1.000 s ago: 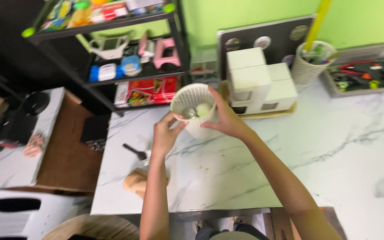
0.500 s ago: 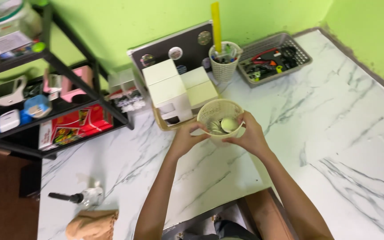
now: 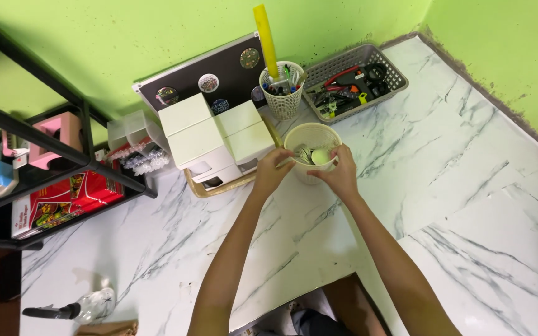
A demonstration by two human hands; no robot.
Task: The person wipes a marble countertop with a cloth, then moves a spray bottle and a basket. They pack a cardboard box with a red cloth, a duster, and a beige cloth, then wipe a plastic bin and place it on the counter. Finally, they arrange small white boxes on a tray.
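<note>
Head view: on the left, a black shelf (image 3: 63, 155) stands beside cream drawer boxes (image 3: 216, 140). The left hand (image 3: 272, 171) and right hand (image 3: 340, 173) each grip a side of a cream woven cup (image 3: 311, 138) holding spoons, over the marble table (image 3: 468, 186). Behind it stands a pen holder (image 3: 281, 93), then a grey tool basket (image 3: 353, 81).

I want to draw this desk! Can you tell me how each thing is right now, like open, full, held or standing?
Cream woven plastic cup: upright, held by both hands, holding spoons and a pale round thing.
Left hand: gripping the cup's side.
Right hand: gripping the cup's rim.
White woven pen holder: upright, full.
Grey plastic basket: holding tools.
White drawer boxes: stacked, closed.
Clear spray bottle: lying down.
</note>
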